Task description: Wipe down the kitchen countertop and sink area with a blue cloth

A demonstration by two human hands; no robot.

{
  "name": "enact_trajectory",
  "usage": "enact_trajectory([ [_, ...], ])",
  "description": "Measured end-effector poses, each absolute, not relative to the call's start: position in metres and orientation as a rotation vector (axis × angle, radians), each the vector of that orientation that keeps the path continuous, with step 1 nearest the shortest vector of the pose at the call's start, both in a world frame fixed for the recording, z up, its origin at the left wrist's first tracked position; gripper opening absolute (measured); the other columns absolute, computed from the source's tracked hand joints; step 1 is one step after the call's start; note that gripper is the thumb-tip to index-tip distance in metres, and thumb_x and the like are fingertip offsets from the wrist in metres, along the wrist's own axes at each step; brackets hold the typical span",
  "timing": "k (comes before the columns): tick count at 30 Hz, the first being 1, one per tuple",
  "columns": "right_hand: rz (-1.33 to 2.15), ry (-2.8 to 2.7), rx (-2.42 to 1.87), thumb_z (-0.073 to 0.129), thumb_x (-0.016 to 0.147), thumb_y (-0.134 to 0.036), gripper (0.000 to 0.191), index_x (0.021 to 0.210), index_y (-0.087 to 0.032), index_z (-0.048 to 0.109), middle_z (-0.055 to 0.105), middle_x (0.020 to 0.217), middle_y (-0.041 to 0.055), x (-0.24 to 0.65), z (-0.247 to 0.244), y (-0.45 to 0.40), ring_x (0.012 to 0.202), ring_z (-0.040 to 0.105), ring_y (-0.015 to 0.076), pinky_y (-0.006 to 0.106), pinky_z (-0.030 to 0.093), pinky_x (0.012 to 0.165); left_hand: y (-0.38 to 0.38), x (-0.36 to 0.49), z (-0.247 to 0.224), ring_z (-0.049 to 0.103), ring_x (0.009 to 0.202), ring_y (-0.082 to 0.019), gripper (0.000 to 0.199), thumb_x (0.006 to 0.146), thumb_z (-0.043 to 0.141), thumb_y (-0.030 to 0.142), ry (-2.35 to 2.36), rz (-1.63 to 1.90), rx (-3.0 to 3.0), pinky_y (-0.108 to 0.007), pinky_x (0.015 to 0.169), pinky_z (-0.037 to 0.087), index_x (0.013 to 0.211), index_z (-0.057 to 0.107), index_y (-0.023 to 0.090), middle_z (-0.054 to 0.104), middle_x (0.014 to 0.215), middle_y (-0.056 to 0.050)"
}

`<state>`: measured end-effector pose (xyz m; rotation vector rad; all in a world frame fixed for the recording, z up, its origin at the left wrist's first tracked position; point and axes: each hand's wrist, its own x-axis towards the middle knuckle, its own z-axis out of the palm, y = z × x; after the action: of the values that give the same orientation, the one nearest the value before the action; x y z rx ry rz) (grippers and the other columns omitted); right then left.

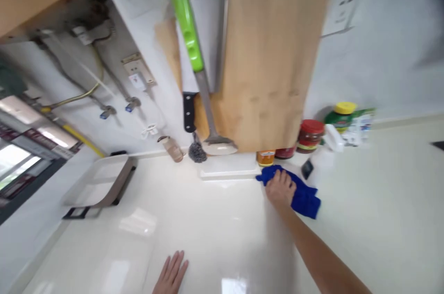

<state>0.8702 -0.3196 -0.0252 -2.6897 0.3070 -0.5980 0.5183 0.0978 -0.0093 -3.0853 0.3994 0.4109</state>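
A blue cloth (305, 197) lies bunched on the white countertop (208, 220), close to the jars by the wall. My right hand (280, 187) presses on the cloth's left part with its fingers curled into it. Low in the view, left of the middle, my left hand (171, 273) rests flat on the countertop with its fingers spread and nothing in it. Just beyond the cloth is a small orange-labelled jar (265, 158). A whitish bottle (322, 164) stands right of the cloth, its outline blurred.
A wooden cutting board (267, 63), a green-handled spatula (189, 26) and a black-handled knife (189, 111) are at the wall. Below them sit a steel scrubber (197, 151) and a white tray (229, 173). A rectangular pan (121, 180) is left; a red-lidded jar (310, 136) is right.
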Motion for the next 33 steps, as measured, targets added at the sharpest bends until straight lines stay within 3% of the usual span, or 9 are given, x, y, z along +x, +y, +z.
enact_trajectory([
  [3, -0.654, 0.222, -2.717, 0.035, 0.089, -0.027, 0.060, 0.142, 0.002, 0.038, 0.040, 0.144, 0.0301, 0.848, -0.034, -0.314, 0.134, 0.035, 0.0386, 0.058, 0.029, 0.106, 0.090, 0.515, 0.006, 0.004, 0.150, -0.042, 0.120, 0.062, 0.070, 0.062, 0.344, 0.598, -3.145, -0.068, 0.121, 0.011, 0.155, 0.003, 0.024, 0.003, 0.165, -0.011],
  [5, -0.727, 0.134, -2.733, 0.038, 0.089, -0.029, 0.062, 0.143, 0.002, 0.037, 0.040, 0.144, 0.0300, 0.826, -0.040, -0.305, 0.134, 0.035, 0.0397, 0.060, 0.029, 0.107, 0.085, 0.514, 0.012, 0.000, 0.151, -0.041, 0.120, 0.062, 0.069, 0.059, 0.370, 0.619, -3.192, -0.069, 0.120, 0.006, 0.156, 0.002, 0.023, 0.000, 0.166, -0.013],
  [13, -0.872, -0.209, -2.714, 0.039, 0.090, -0.032, 0.062, 0.143, 0.001, 0.040, 0.043, 0.142, 0.0324, 0.749, -0.047, -0.215, 0.133, 0.039, 0.0453, 0.071, 0.028, 0.104, 0.084, 0.507, 0.000, 0.005, 0.151, -0.041, 0.113, 0.070, 0.063, 0.064, 0.511, 0.433, -3.326, -0.065, 0.121, 0.004, 0.156, 0.003, 0.021, 0.000, 0.166, -0.015],
  [19, -0.785, -0.430, -2.710, 0.030, 0.090, -0.030, 0.061, 0.142, -0.001, 0.043, 0.045, 0.143, 0.0294, 0.707, -0.048, -0.117, 0.133, 0.041, 0.0417, 0.070, 0.024, 0.108, 0.090, 0.510, -0.035, 0.027, 0.147, -0.036, 0.090, 0.082, 0.058, 0.048, 0.611, 0.046, -3.214, -0.063, 0.121, 0.019, 0.155, 0.012, 0.022, 0.020, 0.162, -0.018],
  [23, -0.705, -0.641, -2.727, 0.027, 0.089, -0.024, 0.058, 0.137, -0.003, 0.051, 0.046, 0.144, 0.0242, 0.670, -0.053, -0.074, 0.135, 0.040, 0.0371, 0.066, 0.022, 0.111, 0.091, 0.511, -0.042, 0.031, 0.146, -0.033, 0.084, 0.084, 0.057, 0.044, 0.635, -0.171, -3.153, -0.060, 0.118, 0.030, 0.154, 0.016, 0.020, 0.029, 0.160, -0.017],
  [27, -0.691, -0.950, -2.690, 0.032, 0.090, -0.028, 0.057, 0.142, -0.014, 0.049, 0.044, 0.150, 0.0128, 0.637, -0.065, -0.082, 0.140, 0.035, 0.0306, 0.057, 0.023, 0.115, 0.097, 0.505, -0.027, 0.026, 0.148, -0.029, 0.071, 0.089, 0.051, 0.038, 0.693, -0.113, -3.236, -0.056, 0.120, 0.028, 0.153, 0.022, 0.026, 0.036, 0.158, -0.010],
  [30, -0.752, -1.105, -2.642, 0.037, 0.090, -0.032, 0.058, 0.147, -0.019, 0.043, 0.041, 0.152, 0.0086, 0.619, -0.072, -0.117, 0.140, 0.036, 0.0281, 0.053, 0.028, 0.115, 0.121, 0.488, -0.010, 0.017, 0.150, -0.033, 0.075, 0.086, 0.054, 0.051, 0.806, 0.026, -3.368, -0.063, 0.119, 0.024, 0.152, 0.024, 0.034, 0.032, 0.160, -0.005],
  [33, -0.786, -1.170, -2.643, 0.040, 0.090, -0.035, 0.064, 0.152, -0.022, 0.032, 0.038, 0.154, 0.0067, 0.606, -0.076, -0.166, 0.139, 0.038, 0.0281, 0.050, 0.035, 0.111, 0.163, 0.466, 0.003, 0.016, 0.150, -0.037, 0.079, 0.080, 0.063, 0.051, 0.495, -0.019, -3.433, -0.067, 0.117, 0.023, 0.150, 0.032, 0.031, 0.027, 0.162, -0.010],
])
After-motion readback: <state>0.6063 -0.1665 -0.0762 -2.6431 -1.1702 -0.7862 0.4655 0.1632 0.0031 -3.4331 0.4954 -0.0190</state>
